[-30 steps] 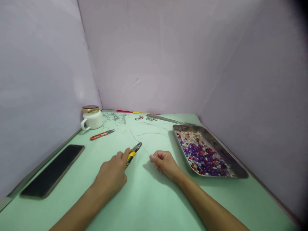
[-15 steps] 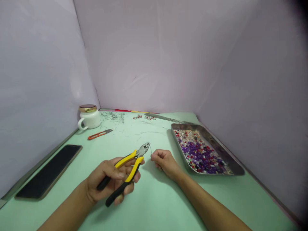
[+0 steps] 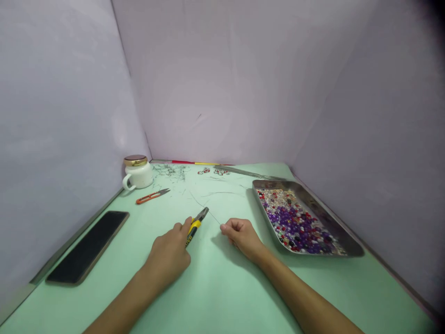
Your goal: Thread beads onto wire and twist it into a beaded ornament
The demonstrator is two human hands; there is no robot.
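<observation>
My left hand [image 3: 171, 254] is wrapped round the yellow and black handles of the pliers [image 3: 196, 224], back of the hand up. The jaws point up and to the right. A thin wire [image 3: 214, 217] runs from the fingertips of my right hand [image 3: 240, 236] up and left toward the jaws. My right thumb and fingers are pinched on its end. Whether the jaws grip the wire or only touch it is too small to tell. Another thin line of wire shows beyond the jaws, up and to the left.
A metal tray [image 3: 347, 241] of mixed beads stands at the right. At the left are a phone [image 3: 88, 248], orange snips [image 3: 152, 196] and a lidded white mug [image 3: 139, 175]. Wire scraps [image 3: 170, 171], beaded pieces [image 3: 221, 172] and long wires [image 3: 250, 174] lie at the back.
My left hand has turned over, from palm up with the plier handles spread to knuckles up with them closer together. The wire at my right hand now slants left instead of standing nearly upright.
</observation>
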